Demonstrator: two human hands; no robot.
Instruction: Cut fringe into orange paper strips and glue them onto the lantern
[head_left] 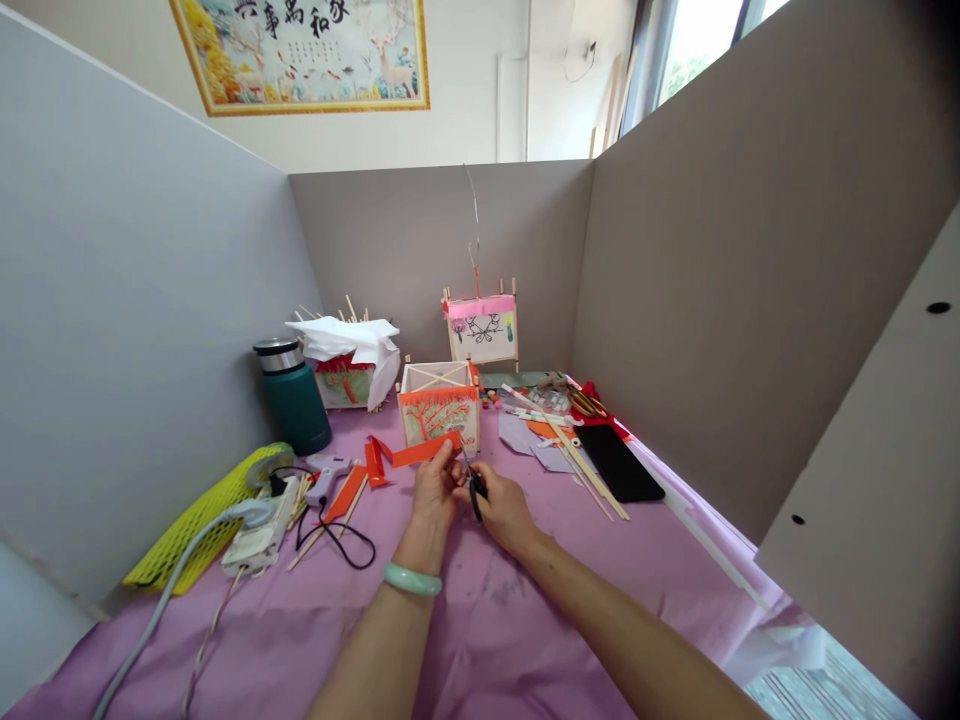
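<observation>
My left hand, with a pale green bangle on its wrist, pinches an orange paper strip near its right end. The strip trails left into folds. My right hand is closed on black-handled scissors, whose blades point up at the strip's end. Just behind both hands stands a box-shaped paper lantern with a stick frame, an orange fringe and a drawn tree. How far the blades are apart is too small to tell.
At left are a green bottle, a glue gun, a power strip and yellow netting. A black phone, wooden sticks and paper pieces lie right. Another lantern hangs behind. Grey partitions enclose the purple-covered table.
</observation>
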